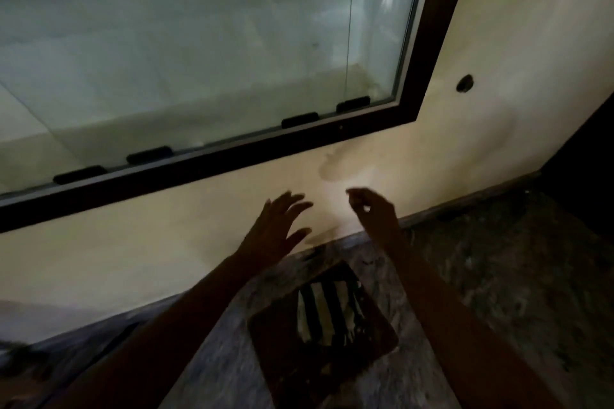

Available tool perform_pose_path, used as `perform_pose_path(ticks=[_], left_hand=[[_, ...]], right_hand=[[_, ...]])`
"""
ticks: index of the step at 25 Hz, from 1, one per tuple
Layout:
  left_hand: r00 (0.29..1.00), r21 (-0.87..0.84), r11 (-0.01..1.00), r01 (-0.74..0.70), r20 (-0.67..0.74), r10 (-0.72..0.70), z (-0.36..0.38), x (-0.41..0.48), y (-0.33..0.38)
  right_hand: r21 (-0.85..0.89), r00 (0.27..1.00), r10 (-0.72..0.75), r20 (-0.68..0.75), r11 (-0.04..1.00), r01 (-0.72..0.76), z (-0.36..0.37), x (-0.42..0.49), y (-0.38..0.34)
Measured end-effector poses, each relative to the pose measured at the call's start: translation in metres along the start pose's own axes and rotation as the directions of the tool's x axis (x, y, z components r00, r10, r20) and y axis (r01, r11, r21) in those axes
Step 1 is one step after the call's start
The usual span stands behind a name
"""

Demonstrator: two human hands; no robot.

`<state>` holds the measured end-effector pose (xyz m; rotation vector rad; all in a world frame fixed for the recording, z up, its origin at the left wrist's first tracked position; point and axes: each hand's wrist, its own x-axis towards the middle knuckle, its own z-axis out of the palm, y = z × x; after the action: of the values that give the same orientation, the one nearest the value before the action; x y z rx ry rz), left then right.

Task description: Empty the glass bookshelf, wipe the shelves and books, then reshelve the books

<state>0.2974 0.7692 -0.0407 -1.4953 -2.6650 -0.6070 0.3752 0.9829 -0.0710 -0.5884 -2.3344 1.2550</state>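
Note:
The glass bookshelf [412, 83] is set in the wall, with a dark brown frame and sliding glass panes. Behind the glass its pale shelf [199, 53] shows no books. On the floor below lies a dark book [319, 335] with a black-and-white striped cover. My left hand [279, 226] hangs above the book's far end, fingers spread and straight, holding nothing. My right hand [372, 209] is raised beside it with fingers loosely curled, and nothing shows in it. Both hands are in front of the cream wall below the frame, apart from the glass.
Several black handles [300, 119] sit along the bottom glass edge. The cream wall [498, 43] carries a stain [335, 166] under the frame and a dark hole [465, 83]. The floor [498, 276] is dark mottled stone. A dark door edge [591, 143] stands at right.

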Motion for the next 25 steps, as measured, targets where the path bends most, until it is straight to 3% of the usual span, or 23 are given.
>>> perform_pose_path(ticks=[2,5,8,12,18,25], left_hand=[[0.969,0.321,0.930,-0.178,-0.110,0.223,-0.029,0.067,0.007],[0.910,0.701,0.681,-0.213,-0.112,0.400,-0.072,0.164,0.022],[0.899,0.857,0.494,-0.148,-0.091,0.428,-0.105,0.217,0.001],[0.883,0.905,0.399,-0.144,-0.064,0.464,-0.134,0.241,-0.042],[0.874,0.916,0.360,-0.179,-0.020,0.486,-0.142,0.230,-0.061],[0.915,0.831,0.548,0.090,-0.286,0.283,-0.114,0.173,-0.071]], right_hand=[[0.143,0.970,-0.072,-0.231,0.984,0.107,-0.027,0.047,-0.051],[0.212,0.931,-0.081,-0.355,0.963,0.164,-0.028,0.110,-0.090],[0.190,0.928,-0.099,-0.358,0.966,0.176,-0.005,0.149,-0.094],[0.265,0.942,-0.035,-0.334,0.955,0.130,0.024,0.186,-0.107],[0.302,0.925,0.000,-0.380,0.945,0.124,0.056,0.185,-0.124],[0.276,0.949,-0.112,-0.295,0.941,0.196,0.064,0.154,-0.136]])
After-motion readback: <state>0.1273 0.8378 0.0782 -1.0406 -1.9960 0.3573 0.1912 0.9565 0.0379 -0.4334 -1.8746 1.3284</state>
